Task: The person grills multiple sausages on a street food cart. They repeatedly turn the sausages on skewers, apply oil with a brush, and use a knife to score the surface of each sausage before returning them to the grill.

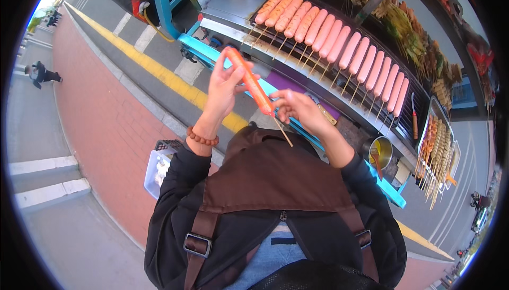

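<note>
My left hand (224, 87) grips a sausage in an orange-red plastic wrapper (250, 81), held at a slant in front of the apron. A wooden skewer (283, 132) sticks out of its lower end. Beside that lower end is my right hand (298, 109), fingers apart and loosely curled, holding nothing; whether a fingertip touches the wrapper is hard to tell. Beyond both hands, a long row of skewered pink sausages (326, 31) lies on the grill (405, 121), their sticks pointing towards me. Those at the left end show browned marks.
A metal pot (385, 146) with a brush (375, 156) stands at the cart's near right. Further right, a metal tray (427, 111) carries skewers. A wooden-handled tool (414, 121) lies on the grill's end. The cart's blue frame (387, 190) runs before me; a white bin (151, 174) sits at left.
</note>
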{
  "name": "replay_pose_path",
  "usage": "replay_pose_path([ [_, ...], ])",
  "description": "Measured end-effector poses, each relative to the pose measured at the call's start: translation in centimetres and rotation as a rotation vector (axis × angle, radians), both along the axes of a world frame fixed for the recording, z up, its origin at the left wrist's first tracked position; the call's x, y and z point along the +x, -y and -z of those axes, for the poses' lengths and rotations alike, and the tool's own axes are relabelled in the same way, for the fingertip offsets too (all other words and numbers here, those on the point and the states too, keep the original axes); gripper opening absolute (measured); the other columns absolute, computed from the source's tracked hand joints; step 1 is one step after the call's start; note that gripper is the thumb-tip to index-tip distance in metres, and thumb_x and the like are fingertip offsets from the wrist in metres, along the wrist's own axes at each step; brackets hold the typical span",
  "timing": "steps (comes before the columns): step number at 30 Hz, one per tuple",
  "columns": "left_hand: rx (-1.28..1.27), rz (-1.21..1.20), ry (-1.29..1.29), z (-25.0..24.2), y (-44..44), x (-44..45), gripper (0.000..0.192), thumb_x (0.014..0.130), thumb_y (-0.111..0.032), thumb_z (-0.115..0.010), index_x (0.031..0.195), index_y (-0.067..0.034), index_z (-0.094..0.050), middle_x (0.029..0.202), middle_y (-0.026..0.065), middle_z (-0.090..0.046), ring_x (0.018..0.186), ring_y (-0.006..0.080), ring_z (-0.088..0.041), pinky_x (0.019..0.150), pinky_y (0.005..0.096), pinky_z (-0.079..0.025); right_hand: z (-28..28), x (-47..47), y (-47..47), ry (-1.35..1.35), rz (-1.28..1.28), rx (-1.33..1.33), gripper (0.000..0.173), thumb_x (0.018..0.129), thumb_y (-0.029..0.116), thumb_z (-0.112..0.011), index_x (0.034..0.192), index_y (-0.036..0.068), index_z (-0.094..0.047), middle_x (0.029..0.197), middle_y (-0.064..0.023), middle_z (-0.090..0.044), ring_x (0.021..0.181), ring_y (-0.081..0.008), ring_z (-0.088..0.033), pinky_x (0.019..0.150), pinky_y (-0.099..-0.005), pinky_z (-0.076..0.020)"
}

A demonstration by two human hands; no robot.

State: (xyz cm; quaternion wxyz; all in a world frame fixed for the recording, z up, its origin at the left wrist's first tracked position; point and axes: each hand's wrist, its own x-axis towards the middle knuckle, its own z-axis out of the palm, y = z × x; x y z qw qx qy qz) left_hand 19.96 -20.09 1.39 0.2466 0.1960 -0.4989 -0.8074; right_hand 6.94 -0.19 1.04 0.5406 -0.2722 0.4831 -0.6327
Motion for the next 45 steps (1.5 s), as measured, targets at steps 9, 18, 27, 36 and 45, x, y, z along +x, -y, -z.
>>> replay_pose_path([
  [9, -0.992, 0.131, 0.13, 1.7, -6.4, 1.1, 0.048, 0.094, -0.015, -0.078, 0.134, -0.003, -0.054, 0.121, 0.0158, -0.07, 0.102, 0.0224, -0.074, 0.086, 0.0332, -0.061, 2.2, -1.2, 2.4, -0.113, 0.327, 0.022, 0.036, 0.103, 0.029, -0.068, 0.124, 0.0, -0.065, 0.09, -0.005, -0.073, 0.078, -0.0081, -0.065, 0.065, -0.0254, -0.0527],
  [18, -0.541, 0.222, 0.187, 3.1, -8.3, 0.4, 0.018, 0.096, -0.008, -0.074, 0.106, 0.0, -0.061, 0.094, 0.0095, -0.075, 0.082, 0.0153, -0.075, 0.075, 0.0299, -0.062, 2.2, -1.7, 2.2, -0.286, 0.39, 0.103, 0.038, 0.093, 0.026, -0.078, 0.118, -0.002, -0.068, 0.083, -0.0027, -0.07, 0.066, -0.0054, -0.06, 0.058, -0.0231, -0.0476],
  [27, -0.067, 0.158, -0.023, 4.0, -7.8, 0.0, 0.025, 0.102, -0.005, -0.066, 0.123, 0.006, -0.058, 0.104, 0.0152, -0.075, 0.094, 0.0198, -0.074, 0.086, 0.0326, -0.061, 2.3, -2.6, 1.8, 0.121, 0.262, -0.006, 0.035, 0.106, 0.03, -0.06, 0.128, 0.001, -0.06, 0.092, -0.0023, -0.069, 0.061, -0.0035, -0.054, 0.049, -0.0191, -0.0387],
  [36, -0.603, 0.008, 0.226, 1.9, -7.3, 0.4, 0.005, 0.094, 0.001, -0.068, 0.098, 0.004, -0.07, 0.098, 0.0085, -0.075, 0.085, 0.0152, -0.072, 0.078, 0.0299, -0.06, 1.3, -2.0, 2.3, 0.063, 0.317, -0.051, 0.031, 0.105, 0.028, -0.063, 0.121, 0.003, -0.059, 0.099, -0.0081, -0.069, 0.083, -0.013, -0.067, 0.068, -0.0275, -0.055],
  [45, -0.182, 0.026, 0.286, 2.7, -4.5, 0.6, 0.003, 0.093, 0.002, -0.061, 0.095, 0.001, -0.063, 0.089, 0.0117, -0.074, 0.076, 0.0221, -0.073, 0.073, 0.032, -0.062, 2.8, -3.6, 1.8, -0.018, 0.038, 0.065, 0.043, 0.088, 0.013, -0.083, 0.122, 0.001, -0.059, 0.111, -0.0097, -0.07, 0.102, -0.0149, -0.068, 0.09, -0.0319, -0.0562],
])
